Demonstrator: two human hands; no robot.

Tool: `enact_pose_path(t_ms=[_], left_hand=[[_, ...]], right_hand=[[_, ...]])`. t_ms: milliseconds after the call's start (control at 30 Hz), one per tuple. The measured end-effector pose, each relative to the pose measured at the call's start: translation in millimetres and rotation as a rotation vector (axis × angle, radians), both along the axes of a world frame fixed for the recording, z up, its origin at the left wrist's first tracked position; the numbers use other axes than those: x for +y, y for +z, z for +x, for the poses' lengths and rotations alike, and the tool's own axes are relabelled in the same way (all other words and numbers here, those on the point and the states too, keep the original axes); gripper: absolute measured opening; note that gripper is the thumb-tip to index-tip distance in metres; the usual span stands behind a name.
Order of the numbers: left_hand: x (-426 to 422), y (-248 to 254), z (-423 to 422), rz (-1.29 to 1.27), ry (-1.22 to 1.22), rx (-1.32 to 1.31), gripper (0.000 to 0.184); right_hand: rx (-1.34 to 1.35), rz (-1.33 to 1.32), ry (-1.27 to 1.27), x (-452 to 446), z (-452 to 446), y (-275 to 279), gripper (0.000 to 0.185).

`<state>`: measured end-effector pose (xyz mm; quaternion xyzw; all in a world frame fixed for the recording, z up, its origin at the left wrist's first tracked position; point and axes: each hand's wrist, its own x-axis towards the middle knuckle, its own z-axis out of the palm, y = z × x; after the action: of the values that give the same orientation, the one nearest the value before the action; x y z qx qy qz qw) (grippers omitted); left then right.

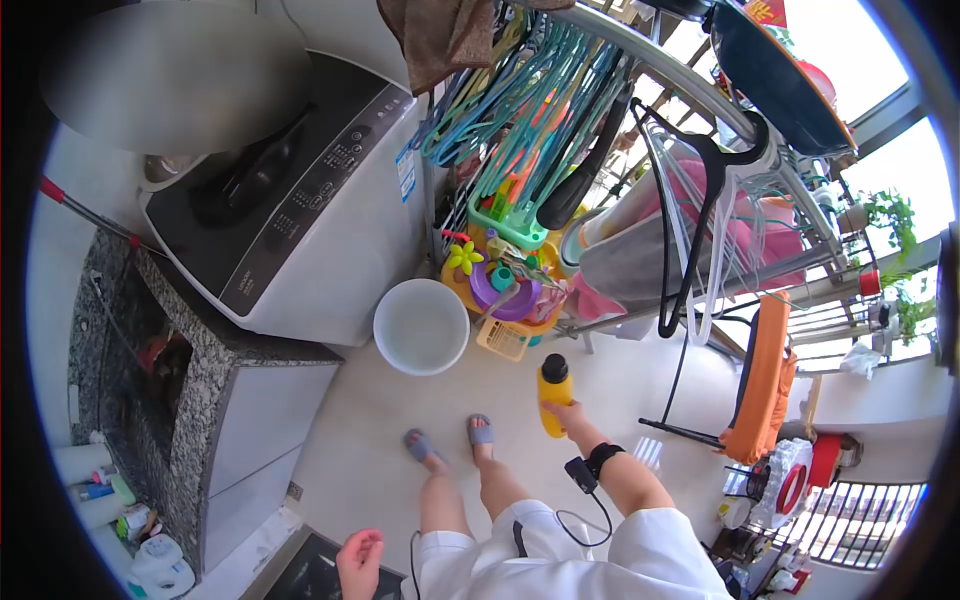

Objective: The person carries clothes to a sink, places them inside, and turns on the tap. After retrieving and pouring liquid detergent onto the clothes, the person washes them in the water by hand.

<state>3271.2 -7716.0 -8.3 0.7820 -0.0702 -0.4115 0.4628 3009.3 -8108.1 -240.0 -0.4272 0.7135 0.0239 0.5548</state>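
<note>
A yellow bottle (pixel 551 395) with a black cap is upright in my right hand (pixel 568 414), whose fingers are wrapped round its side. A black strap with a small box and cable sits on that forearm. My left hand (pixel 360 563) hangs low beside my leg, fingers curled in, with nothing visible in it. On the floor ahead stands a white bucket (pixel 463 345) that seems to hold clear liquid. Just behind it are a purple bowl (pixel 518 303) and several colourful plastic toys.
A washing machine (pixel 370 290) stands at the left, beside a granite-topped cabinet (pixel 262 430). Above the toys, many hangers (pixel 560 110) hang from a metal rail. An orange folding chair (pixel 765 380) stands at the right. Detergent bottles (pixel 160 570) are at lower left.
</note>
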Motion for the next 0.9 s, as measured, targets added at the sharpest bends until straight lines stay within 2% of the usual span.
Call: enact_pose_path(t_ms=[100, 167, 267, 400, 467, 567, 633, 900], left_hand=[[-4.0, -7.3, -4.1, 0.041, 0.009, -0.010, 0.018], [-6.1, -12.4, -6.5, 0.077, -0.004, -0.012, 0.018], [-21.6, -23.4, -15.4, 0.064, -0.028, 0.007, 0.018], [-33.2, -26.2, -20.1, 0.055, -0.115, 0.018, 0.019], [-33.0, -24.2, -19.7, 0.065, -0.133, 0.045, 0.020], [-25.6, -29.4, -10.8, 0.091, -0.140, 0.008, 0.021], [-16.7, -40.3, -4.6, 0.209, -0.140, 0.013, 0.025], [-46.1, -52.0, 16.2, 0.113, -0.235, 0.001, 0.025]], right_hand=[[0.012, -0.088, -0.084, -22.3, -12.0, -11.3, 0.055], [-0.115, -0.161, -0.158, -34.1, -13.6, -7.6, 0.053], [-0.159, -0.229, -0.239, -48.2, -5.5, -3.4, 0.052], [-0.146, -0.190, -0.305, -64.2, 10.9, 6.9, 0.052], [-0.329, -0.344, -0.298, -66.4, 16.9, 8.1, 0.050], [-0.310, -0.330, -0.304, -70.5, 22.8, 15.7, 0.048], [-0.351, -0.304, -0.340, -62.3, 24.3, 14.5, 0.048], [-0.348, -0.152, -0.343, -13.7, 19.2, 7.4, 0.042]])
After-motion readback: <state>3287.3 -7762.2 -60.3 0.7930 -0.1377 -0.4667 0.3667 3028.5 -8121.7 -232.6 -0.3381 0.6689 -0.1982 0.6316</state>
